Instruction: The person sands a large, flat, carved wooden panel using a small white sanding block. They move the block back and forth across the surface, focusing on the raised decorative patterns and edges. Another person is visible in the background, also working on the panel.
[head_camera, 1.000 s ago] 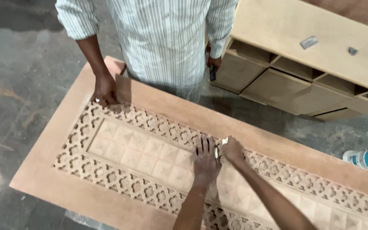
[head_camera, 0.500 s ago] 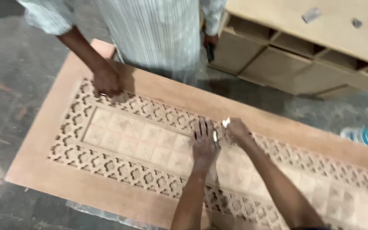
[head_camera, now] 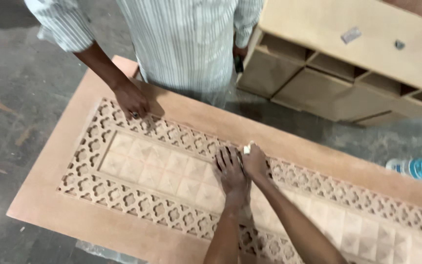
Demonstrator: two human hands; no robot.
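A long reddish-brown carved wooden door panel (head_camera: 289, 146), with a fretwork border of small flower-shaped cutouts and a middle field of raised pyramid squares, is lying flat and running from the lower left toward the lower right. The person's left hand (head_camera: 231, 172) is resting palm down with fingers spread flat on the panel, at the inner edge of the far fretwork border, about midway along its visible length. The right hand (head_camera: 255, 160) is touching the left one on its right side and is pinching a small pale scrap, possibly folded sandpaper (head_camera: 246, 148), against that same fretwork strip; what the scrap is made of is hard to tell. Across the panel, a co-worker in a striped light shirt (head_camera: 191, 44) is standing at the far long edge, pressing one hand (head_camera: 132, 101) down on the fretwork near the far left corner. Beyond the far edge, a pale wooden cabinet with open compartments (head_camera: 348, 63) is sitting on the grey concrete floor (head_camera: 10, 88), and a clear plastic bottle with a blue cap (head_camera: 416, 168) is lying near the right.
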